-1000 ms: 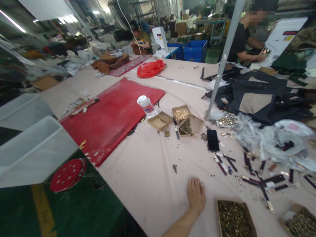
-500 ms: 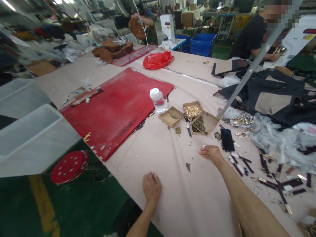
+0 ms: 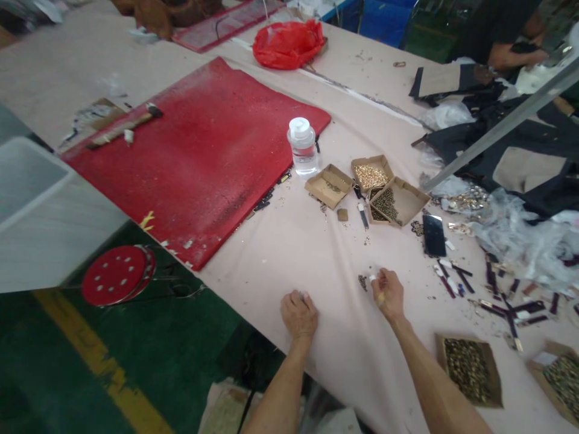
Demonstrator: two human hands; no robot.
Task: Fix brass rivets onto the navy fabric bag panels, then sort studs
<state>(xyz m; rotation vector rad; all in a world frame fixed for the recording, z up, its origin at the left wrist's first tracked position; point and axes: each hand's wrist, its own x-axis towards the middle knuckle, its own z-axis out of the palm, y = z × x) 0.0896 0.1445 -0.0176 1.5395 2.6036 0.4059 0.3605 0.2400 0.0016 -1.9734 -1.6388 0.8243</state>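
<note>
My left hand [image 3: 298, 313] rests knuckles-up on the pink cloth-covered table [image 3: 280, 259] near its front edge, fingers curled under; nothing shows in it. My right hand [image 3: 388, 292] sits a little to the right, fingers pinched together beside a small heap of dark metal bits [image 3: 362, 281]; a small pale thing seems to sit at its fingertips, too small to name. A cardboard box of small brass parts [image 3: 468, 369] lies to the right of my right forearm.
A red mat [image 3: 194, 157] with a hammer [image 3: 122, 126] covers the table's left. A clear bottle [image 3: 302, 146], small open boxes of studs [image 3: 384, 193], a black phone [image 3: 434, 235], scattered strap pieces [image 3: 493, 289], plastic bags and dark fabric [image 3: 511, 163] lie beyond. A red stool [image 3: 115, 274] stands below the edge.
The view has tilted down toward the table. My right hand has drawn back toward me to the small heap of metal bits. My left hand stays on the cloth near the edge.
</note>
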